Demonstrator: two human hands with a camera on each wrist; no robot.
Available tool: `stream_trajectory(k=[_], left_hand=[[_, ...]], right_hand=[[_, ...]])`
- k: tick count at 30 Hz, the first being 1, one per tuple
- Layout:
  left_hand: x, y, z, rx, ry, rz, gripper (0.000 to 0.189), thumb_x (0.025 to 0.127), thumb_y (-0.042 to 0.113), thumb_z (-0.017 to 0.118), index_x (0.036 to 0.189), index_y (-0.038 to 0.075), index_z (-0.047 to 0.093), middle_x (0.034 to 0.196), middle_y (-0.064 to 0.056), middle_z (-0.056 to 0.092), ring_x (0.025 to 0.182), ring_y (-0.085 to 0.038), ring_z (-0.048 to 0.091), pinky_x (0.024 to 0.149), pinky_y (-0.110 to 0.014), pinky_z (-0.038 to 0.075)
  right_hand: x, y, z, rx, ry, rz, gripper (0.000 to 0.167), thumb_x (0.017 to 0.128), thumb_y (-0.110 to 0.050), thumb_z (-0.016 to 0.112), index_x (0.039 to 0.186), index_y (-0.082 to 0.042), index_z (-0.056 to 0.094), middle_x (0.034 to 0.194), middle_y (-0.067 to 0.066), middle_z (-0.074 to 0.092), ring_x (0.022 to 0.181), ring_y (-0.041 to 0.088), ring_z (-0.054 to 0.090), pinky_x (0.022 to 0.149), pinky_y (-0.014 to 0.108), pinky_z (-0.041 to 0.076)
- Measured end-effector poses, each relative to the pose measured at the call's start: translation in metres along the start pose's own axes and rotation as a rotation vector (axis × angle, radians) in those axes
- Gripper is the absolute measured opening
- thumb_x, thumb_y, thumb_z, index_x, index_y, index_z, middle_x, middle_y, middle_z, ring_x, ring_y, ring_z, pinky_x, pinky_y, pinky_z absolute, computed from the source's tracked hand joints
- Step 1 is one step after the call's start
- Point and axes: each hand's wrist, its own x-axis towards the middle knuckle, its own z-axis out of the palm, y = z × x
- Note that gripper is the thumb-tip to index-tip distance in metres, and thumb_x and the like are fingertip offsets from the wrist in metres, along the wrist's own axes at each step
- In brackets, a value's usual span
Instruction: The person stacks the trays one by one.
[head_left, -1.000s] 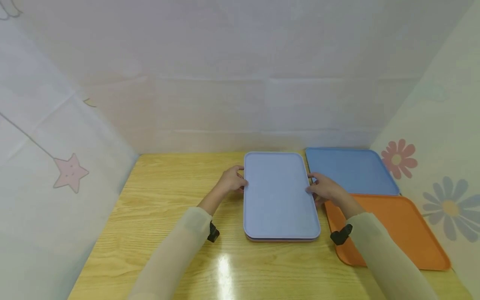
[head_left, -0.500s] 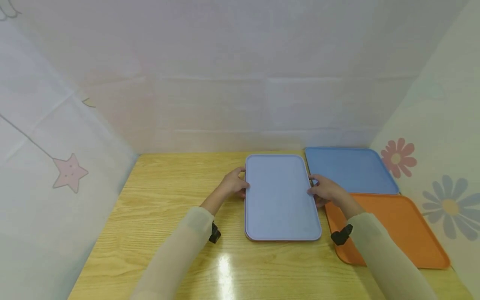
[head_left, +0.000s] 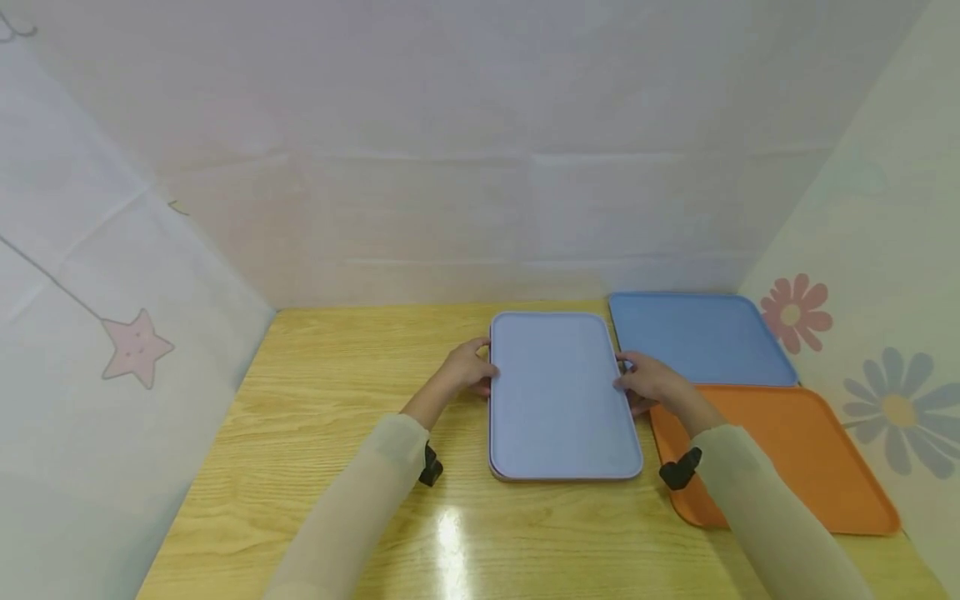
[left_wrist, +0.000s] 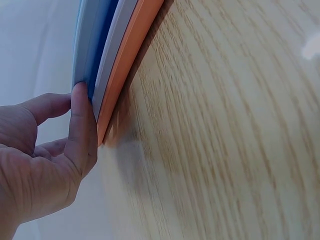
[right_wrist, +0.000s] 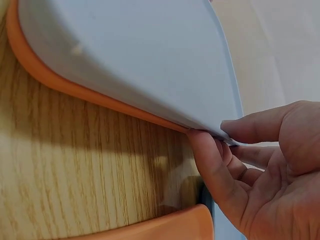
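A pale blue rectangular tray tops a stack on the wooden table, its long sides running away from me. My left hand pinches its left long edge, thumb above and fingers at the side. On the opposite edge my right hand grips the same way. In the left wrist view, a lavender tray and an orange tray lie beneath, with a dark blue gap under the top one. The orange tray's rim also shows in the right wrist view, under the pale stack. The lower trays' faces are hidden.
Right of the stack, a blue tray lies at the back of the table and a separate orange tray in front of it. Wood tabletop stretches to the left. Pale cloth walls close in the back and sides.
The pale blue tray has come slightly down and toward me, and its near edge sits closer over the stack. Both hands keep hold of it, nearly in place.
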Motion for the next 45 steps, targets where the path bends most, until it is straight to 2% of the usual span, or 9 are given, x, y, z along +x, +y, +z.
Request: stream_trajectory(k=[6, 13, 21, 29, 35, 39, 45], left_hand=[[0.002, 0.002, -0.001, 0.03, 0.024, -0.002, 0.073, 0.092, 0.003, 0.067, 0.157, 0.013, 0.037, 0.101, -0.018, 0.065, 0.067, -0.02, 0.068, 0.072, -0.041, 0.064], [0.002, -0.001, -0.003, -0.001, 0.021, -0.003, 0.074, 0.09, 0.001, 0.067, 0.157, 0.012, 0.038, 0.095, -0.018, 0.07, 0.067, -0.019, 0.069, 0.068, -0.038, 0.064], [0.0, -0.001, -0.003, 0.023, 0.015, -0.009, 0.075, 0.09, 0.001, 0.067, 0.157, 0.011, 0.036, 0.091, -0.018, 0.07, 0.068, -0.021, 0.07, 0.069, -0.039, 0.064], [0.0, 0.0, -0.001, 0.04, 0.008, -0.013, 0.075, 0.091, 0.001, 0.067, 0.158, 0.011, 0.035, 0.091, -0.018, 0.071, 0.07, -0.022, 0.071, 0.068, -0.039, 0.064], [0.002, -0.003, -0.003, 0.043, 0.015, -0.016, 0.076, 0.09, 0.0, 0.067, 0.158, 0.01, 0.035, 0.096, -0.017, 0.07, 0.073, -0.023, 0.071, 0.07, -0.039, 0.064], [0.004, -0.006, -0.008, 0.049, 0.027, -0.019, 0.074, 0.09, -0.001, 0.067, 0.157, 0.009, 0.036, 0.098, -0.019, 0.07, 0.075, -0.025, 0.072, 0.071, -0.039, 0.064], [0.006, -0.01, -0.017, 0.103, 0.042, -0.011, 0.073, 0.09, 0.003, 0.066, 0.157, 0.01, 0.036, 0.111, -0.02, 0.067, 0.076, -0.024, 0.073, 0.071, -0.037, 0.064]], right_hand=[[0.004, -0.001, 0.002, -0.024, 0.029, 0.0, 0.068, 0.101, -0.01, 0.056, 0.16, -0.003, 0.022, 0.125, 0.03, 0.052, 0.089, 0.027, 0.068, 0.063, 0.038, 0.063], [0.005, -0.003, 0.005, -0.078, 0.04, -0.022, 0.066, 0.101, -0.011, 0.056, 0.159, -0.002, 0.025, 0.133, 0.033, 0.048, 0.092, 0.028, 0.068, 0.062, 0.037, 0.062], [0.005, -0.002, 0.005, -0.112, 0.047, -0.012, 0.065, 0.101, -0.014, 0.058, 0.158, -0.004, 0.028, 0.148, 0.037, 0.036, 0.115, 0.04, 0.058, 0.064, 0.036, 0.062], [0.005, -0.001, 0.006, -0.067, 0.026, 0.008, 0.066, 0.101, -0.012, 0.057, 0.16, -0.006, 0.026, 0.146, 0.035, 0.039, 0.092, 0.026, 0.067, 0.062, 0.036, 0.062], [0.007, -0.003, 0.007, -0.076, 0.02, 0.006, 0.066, 0.101, -0.012, 0.057, 0.16, -0.007, 0.027, 0.145, 0.034, 0.043, 0.085, 0.023, 0.069, 0.062, 0.036, 0.061], [0.013, -0.006, 0.01, -0.073, 0.017, 0.011, 0.067, 0.101, -0.012, 0.059, 0.16, -0.008, 0.027, 0.133, 0.029, 0.055, 0.08, 0.021, 0.069, 0.062, 0.036, 0.061], [0.019, -0.011, 0.013, -0.069, 0.01, 0.013, 0.067, 0.101, -0.012, 0.058, 0.16, -0.008, 0.026, 0.129, 0.026, 0.058, 0.085, 0.022, 0.068, 0.063, 0.035, 0.062]])
